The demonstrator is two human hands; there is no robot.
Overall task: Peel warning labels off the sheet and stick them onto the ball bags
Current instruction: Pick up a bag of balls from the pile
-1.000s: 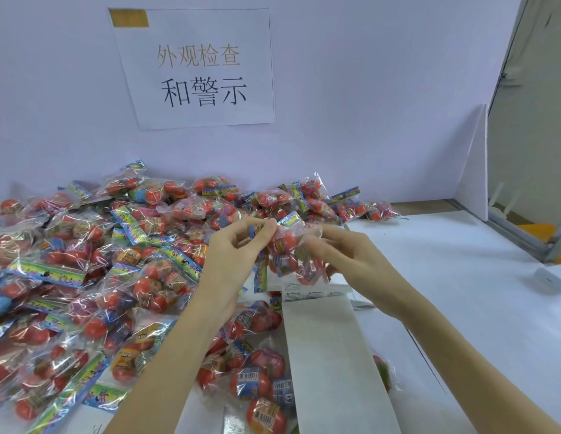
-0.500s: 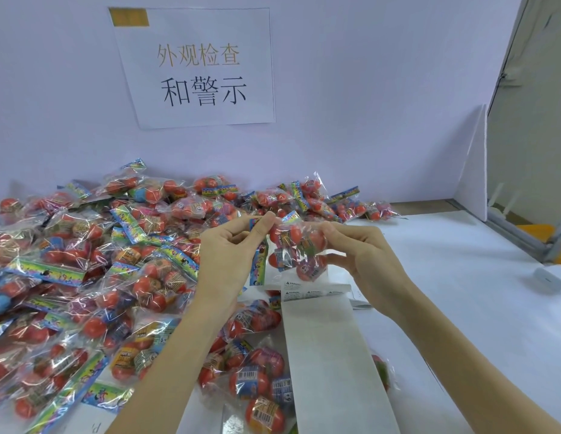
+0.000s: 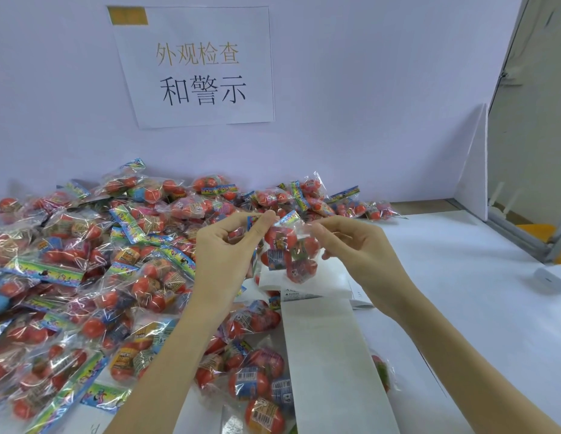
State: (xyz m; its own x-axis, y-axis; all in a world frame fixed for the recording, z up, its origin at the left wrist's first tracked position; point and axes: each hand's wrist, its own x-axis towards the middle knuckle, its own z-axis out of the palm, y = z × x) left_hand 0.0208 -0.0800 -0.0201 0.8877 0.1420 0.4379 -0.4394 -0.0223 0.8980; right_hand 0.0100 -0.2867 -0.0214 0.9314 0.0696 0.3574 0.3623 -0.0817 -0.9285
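Note:
A clear ball bag (image 3: 288,250) with several red balls hangs in the air between both hands, above the label sheet. My left hand (image 3: 224,245) pinches its top left corner by the colourful header. My right hand (image 3: 356,245) pinches the bag's upper right edge. The long white label sheet (image 3: 329,355) lies on the table below, with a printed warning label (image 3: 299,296) at its far end. Whether a label sits on the held bag I cannot tell.
A big heap of ball bags (image 3: 94,261) covers the left half of the table. More bags (image 3: 257,383) lie near the front, left of the sheet. A white board (image 3: 473,170) stands at the right. A small white device (image 3: 550,278) rests at the far right edge.
Both hands have lifted the bag slightly and turned it, so it now hangs lower between the fingertips. My right hand has shifted its pinch to the bag's top right edge.

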